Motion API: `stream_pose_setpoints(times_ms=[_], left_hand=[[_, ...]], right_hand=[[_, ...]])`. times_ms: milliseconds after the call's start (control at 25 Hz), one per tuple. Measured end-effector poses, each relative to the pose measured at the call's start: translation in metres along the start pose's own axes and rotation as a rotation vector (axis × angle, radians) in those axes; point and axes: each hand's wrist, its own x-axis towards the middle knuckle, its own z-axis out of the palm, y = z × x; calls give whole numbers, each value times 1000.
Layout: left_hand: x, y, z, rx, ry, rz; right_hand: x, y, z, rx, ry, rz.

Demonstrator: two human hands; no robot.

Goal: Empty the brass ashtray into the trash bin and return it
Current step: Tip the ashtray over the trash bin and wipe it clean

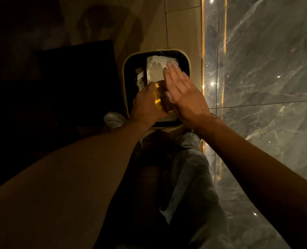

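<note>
The round brass ashtray (158, 96) is tipped on its edge over the open trash bin (125, 69), a rounded square bin with a pale rim and dark inside. My left hand (146, 106) grips the ashtray from the left side. My right hand (183, 94) is flat, fingers straight and together, right beside the ashtray's other side; whether it touches the brass I cannot tell. White crumpled paper (156, 69) lies inside the bin under the hands.
A grey marble wall (266, 69) with a lit gold strip (203, 42) runs along the right of the bin. A dark block of furniture (73, 78) stands to the left. A white wad (113, 119) lies on the tiled floor beside the bin. My trouser leg (190, 177) is below.
</note>
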Motion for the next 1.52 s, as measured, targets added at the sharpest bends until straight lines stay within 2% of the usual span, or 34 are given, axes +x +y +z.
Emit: stream_pose_setpoints(times_ms=[120, 240, 400, 600, 920, 1040, 1200, 1360, 1520], left_hand=[[0, -1, -3, 69, -22, -20], [0, -4, -4, 59, -12, -8], [0, -4, -3, 56, -18, -17], [4, -1, -9, 58, -25, -34], [-1, 5, -15, -42, -74, -108], [-4, 12, -20, -173, -66, -171], [-6, 21, -23, -527, -83, -408], [-16, 36, -35, -741, -134, -453], [-24, 58, -50, -853, -75, -528]], right_hand=[[-2, -5, 0, 31, -96, -61], [-3, -7, 1, 23, -3, -17], [-4, -2, 2, 77, -177, -47], [-4, 2, -15, 596, -32, 233], [-2, 7, -25, 1049, -8, 482], [-2, 16, -26, 1108, -35, 525], [-6, 8, -39, 1138, 34, 578], [-13, 0, -53, 1104, 100, 562], [-19, -11, -65, 1109, 140, 548]])
